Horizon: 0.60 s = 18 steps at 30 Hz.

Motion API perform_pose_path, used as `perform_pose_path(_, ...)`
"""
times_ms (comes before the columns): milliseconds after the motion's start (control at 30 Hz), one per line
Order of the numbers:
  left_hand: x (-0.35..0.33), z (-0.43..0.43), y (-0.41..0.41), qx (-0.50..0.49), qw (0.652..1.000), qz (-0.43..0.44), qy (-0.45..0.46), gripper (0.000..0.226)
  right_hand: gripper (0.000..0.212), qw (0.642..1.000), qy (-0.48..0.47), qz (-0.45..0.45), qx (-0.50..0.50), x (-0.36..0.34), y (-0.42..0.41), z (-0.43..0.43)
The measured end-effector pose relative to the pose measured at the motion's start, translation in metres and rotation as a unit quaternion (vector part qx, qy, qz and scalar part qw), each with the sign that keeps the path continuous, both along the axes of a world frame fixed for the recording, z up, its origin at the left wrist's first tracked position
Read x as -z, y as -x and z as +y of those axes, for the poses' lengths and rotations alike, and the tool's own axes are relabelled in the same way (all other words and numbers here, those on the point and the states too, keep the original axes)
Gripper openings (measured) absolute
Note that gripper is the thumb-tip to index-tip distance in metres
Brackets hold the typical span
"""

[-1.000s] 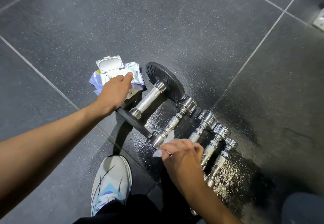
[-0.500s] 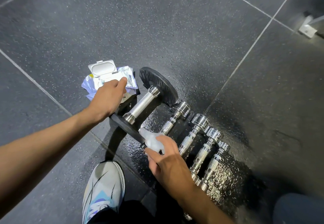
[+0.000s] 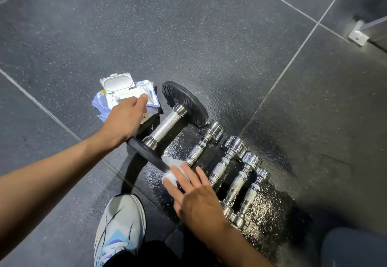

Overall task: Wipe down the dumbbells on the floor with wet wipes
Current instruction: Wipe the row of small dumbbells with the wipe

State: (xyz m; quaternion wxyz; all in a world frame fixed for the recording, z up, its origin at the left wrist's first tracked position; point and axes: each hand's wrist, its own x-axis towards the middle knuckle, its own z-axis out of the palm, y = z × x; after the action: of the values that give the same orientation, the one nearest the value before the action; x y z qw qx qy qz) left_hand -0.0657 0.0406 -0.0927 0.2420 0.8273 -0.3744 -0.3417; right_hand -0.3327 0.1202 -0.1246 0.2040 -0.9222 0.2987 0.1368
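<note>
A large dumbbell with a knurled chrome handle and two black plates lies on the floor. My left hand sits on top of its near plate, fingers curled over the rim, thumb pointing at the wet wipes pack, whose lid is flipped open. My right hand presses a white wet wipe with straight, spread fingers against the lower rim of that near plate. To the right lie several small chrome dumbbells side by side; the near end of the first is under my fingers.
The dark rubber floor is wet and shiny around the small dumbbells. My white shoe stands just below the large dumbbell. A white bracket sits at the far right. A dark knee fills the lower right corner.
My right hand slid left with the wipe, from the first small dumbbell's near end to the large plate's rim, and its fingers spread flat. My left hand stayed on the plate.
</note>
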Motion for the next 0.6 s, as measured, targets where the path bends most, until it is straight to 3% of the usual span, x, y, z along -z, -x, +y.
perform_pose_path(333,0.0,-0.001,0.002,0.01,1.0,-0.021,0.005,0.06,0.063,0.999,0.036,0.02,0.009,-0.002,-0.016,-0.001)
perform_pose_path(600,0.002,0.001,0.004,0.014,0.999,-0.029,-0.001,0.066,0.05,0.994,0.054,0.083,-0.036,0.001,-0.036,-0.014)
